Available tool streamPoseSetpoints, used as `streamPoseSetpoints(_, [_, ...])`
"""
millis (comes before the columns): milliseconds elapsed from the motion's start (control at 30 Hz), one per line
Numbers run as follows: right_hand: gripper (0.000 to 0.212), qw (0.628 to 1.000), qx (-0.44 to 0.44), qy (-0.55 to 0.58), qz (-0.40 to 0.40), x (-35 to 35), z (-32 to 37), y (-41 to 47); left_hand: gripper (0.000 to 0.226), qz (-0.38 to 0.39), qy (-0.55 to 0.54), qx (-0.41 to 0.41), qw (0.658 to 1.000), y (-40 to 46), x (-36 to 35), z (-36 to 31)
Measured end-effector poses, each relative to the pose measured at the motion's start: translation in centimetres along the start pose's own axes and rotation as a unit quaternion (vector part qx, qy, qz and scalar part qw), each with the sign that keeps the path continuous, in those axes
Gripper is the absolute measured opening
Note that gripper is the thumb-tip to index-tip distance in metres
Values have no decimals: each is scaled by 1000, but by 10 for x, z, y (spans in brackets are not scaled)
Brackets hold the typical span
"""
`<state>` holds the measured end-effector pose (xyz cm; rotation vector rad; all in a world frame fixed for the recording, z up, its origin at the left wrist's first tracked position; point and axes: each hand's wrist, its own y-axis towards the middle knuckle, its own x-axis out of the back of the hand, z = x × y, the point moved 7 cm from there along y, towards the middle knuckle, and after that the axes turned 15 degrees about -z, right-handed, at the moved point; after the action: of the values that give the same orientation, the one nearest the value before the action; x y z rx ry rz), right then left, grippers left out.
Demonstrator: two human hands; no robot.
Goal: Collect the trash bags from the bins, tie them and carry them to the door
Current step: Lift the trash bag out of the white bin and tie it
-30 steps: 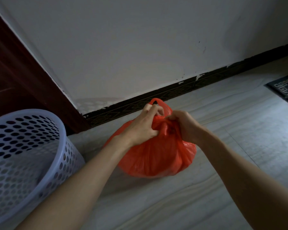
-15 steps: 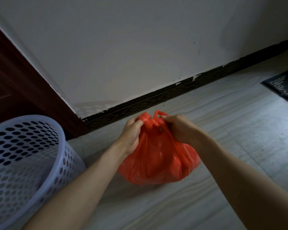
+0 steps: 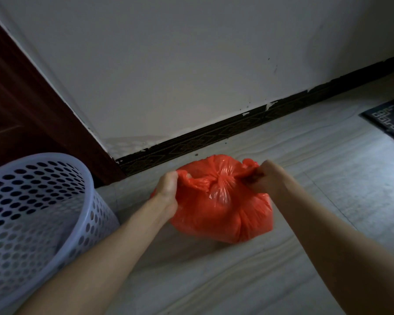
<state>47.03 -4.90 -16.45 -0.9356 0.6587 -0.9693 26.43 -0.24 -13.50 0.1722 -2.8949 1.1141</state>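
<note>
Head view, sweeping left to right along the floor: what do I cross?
White perforated bin → left hand gripping one handle → red trash bag, with its knot in the middle → right hand pulling the other handle → dark mat at the right edge.

A pale wall [image 3: 191, 64] meets a light, streaked floor [image 3: 328, 178] along a dark patterned skirting [image 3: 214, 137], chipped in spots. At left stands dark red-brown woodwork [image 3: 21, 98], perhaps a door frame. A dark mat [image 3: 389, 121] with a pale pattern lies at the right edge.
</note>
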Motion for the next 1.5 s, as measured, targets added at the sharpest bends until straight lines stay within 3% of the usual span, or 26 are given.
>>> streamPoseSetpoints(100, [48,1000,-7,24,11,1,-1,4,32,-16,-28,69,997,6,8,6])
streamPoseSetpoints(233, [32,997,61,29,31,-6,-6,7,41,44,-99,111,988,17,7,3])
streamPoseSetpoints(367, [27,981,113,-8,160,-14,-6,-12,47,109,-86,91,986,15,1,-1])
streamPoseSetpoints(500, [13,965,124,-49,225,-15,-1,-28,30,131,-107,143,975,10,-10,3])
streamPoseSetpoints(600, [23,969,137,-41,199,-10,2,-27,38,123,-158,169,965,12,-17,3])
streamPoseSetpoints(800, [21,970,148,-35,190,-8,1,-20,62,153,-316,211,912,14,-25,-4])
streamPoseSetpoints(867, [21,969,155,-42,187,-6,1,-18,60,169,-357,205,895,8,-28,-10])
streamPoseSetpoints(900, [20,969,155,-46,186,-6,1,-17,54,163,-349,185,904,6,-30,-12])
streamPoseSetpoints(967, [20,968,154,-57,192,-6,1,-17,32,114,-230,86,963,5,-36,-14])
streamPoseSetpoints(1000, [19,966,156,-66,197,-7,0,-18,23,66,-98,-13,993,6,-36,-17])
streamPoseSetpoints(1033, [18,962,162,-77,205,-9,-1,-21,19,12,55,-134,989,6,-35,-23])
streamPoseSetpoints(1100, [16,951,193,-101,219,-13,-2,-27,16,-64,290,-359,885,-1,-44,-34])
streamPoseSetpoints(1133, [15,947,212,-107,215,-14,0,-29,20,-91,326,-432,836,-8,-48,-38])
streamPoseSetpoints(1167, [12,946,228,-107,202,-14,2,-30,23,-99,311,-476,817,-14,-52,-40])
streamPoseSetpoints(1200, [8,950,234,-104,179,-13,3,-28,22,-86,269,-491,824,-19,-53,-40])
streamPoseSetpoints(1233, [13,955,234,-100,151,-10,4,-24,21,-53,210,-472,855,-21,-56,-40])
streamPoseSetpoints(1300, [27,964,229,-87,102,-3,3,-15,25,0,110,-384,917,-19,-60,-37])
streamPoseSetpoints(1333, [31,967,226,-78,91,-2,1,-12,25,-2,110,-351,930,-17,-61,-34])
streamPoseSetpoints(1367, [33,969,219,-72,93,-3,-1,-10,22,-14,154,-343,927,-16,-62,-33])
streamPoseSetpoints(1500, [39,970,174,9,171,-12,8,-19,36,-46,402,-364,839,-12,-63,-31])
